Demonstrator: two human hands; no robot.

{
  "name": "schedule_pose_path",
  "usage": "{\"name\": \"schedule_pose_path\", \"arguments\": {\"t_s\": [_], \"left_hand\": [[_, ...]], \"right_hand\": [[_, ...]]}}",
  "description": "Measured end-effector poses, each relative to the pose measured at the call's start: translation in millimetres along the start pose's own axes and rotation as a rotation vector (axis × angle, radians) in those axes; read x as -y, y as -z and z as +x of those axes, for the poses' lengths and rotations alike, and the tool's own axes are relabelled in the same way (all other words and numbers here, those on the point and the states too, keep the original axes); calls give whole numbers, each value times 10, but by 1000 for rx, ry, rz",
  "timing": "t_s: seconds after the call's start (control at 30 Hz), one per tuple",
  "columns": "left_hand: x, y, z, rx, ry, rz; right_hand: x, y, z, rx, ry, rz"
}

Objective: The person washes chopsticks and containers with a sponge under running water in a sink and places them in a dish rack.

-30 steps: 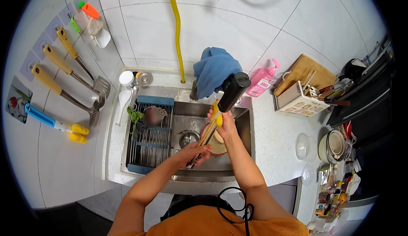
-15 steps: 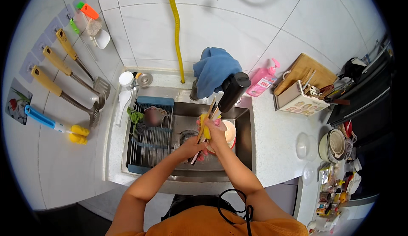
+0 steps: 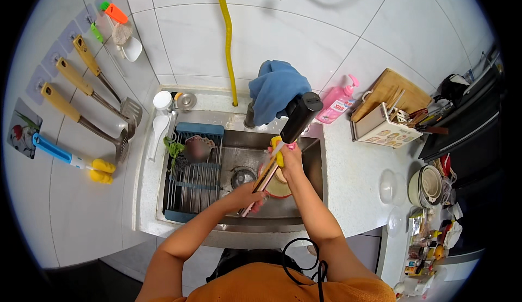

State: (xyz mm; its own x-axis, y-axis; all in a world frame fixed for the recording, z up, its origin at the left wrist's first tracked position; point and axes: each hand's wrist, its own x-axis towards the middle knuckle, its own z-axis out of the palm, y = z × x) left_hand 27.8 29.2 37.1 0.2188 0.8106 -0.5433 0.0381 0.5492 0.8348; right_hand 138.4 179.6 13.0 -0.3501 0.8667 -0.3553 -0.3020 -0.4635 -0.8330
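Left hand [image 3: 247, 196] grips lower ends of bundled wooden chopsticks [image 3: 265, 178] over steel sink [image 3: 310, 209]; right hand [image 3: 291, 158] clasps yellow sponge [image 3: 278, 149] round upper ends, apparently scrubbing.

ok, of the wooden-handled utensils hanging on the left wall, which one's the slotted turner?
The slotted turner is the middle of the three, with a flat blade cut by slits. The lowest one is a perforated skimmer; the uppermost one's head is hidden behind the turner.

Bright, even light fills the kitchen. The white wall tiles [image 3: 337, 35] show soft glare, and shadows in the sink [image 3: 239, 160] are weak. Fisheye distortion bends tile lines toward the black rim, and small things at the right edge blur.
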Motion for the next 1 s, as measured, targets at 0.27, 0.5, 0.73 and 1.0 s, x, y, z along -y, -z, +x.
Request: {"name": "schedule_pose_path", "arguments": {"t_s": [0.27, 0.5, 0.73, 1.0], "left_hand": [[225, 150, 64, 270, -6, -684], [215, 172, 124, 147, -27, -601], [93, 133, 55, 244, 38, -717], [133, 184, 13, 517, -9, -920]], "right_hand": [[-29, 82, 22, 99, 6, 166], [-45, 77, 27, 100, -33, 198], [37, 31, -60, 92, -62, 171], [51, 77, -23, 89, -28, 226]]}}
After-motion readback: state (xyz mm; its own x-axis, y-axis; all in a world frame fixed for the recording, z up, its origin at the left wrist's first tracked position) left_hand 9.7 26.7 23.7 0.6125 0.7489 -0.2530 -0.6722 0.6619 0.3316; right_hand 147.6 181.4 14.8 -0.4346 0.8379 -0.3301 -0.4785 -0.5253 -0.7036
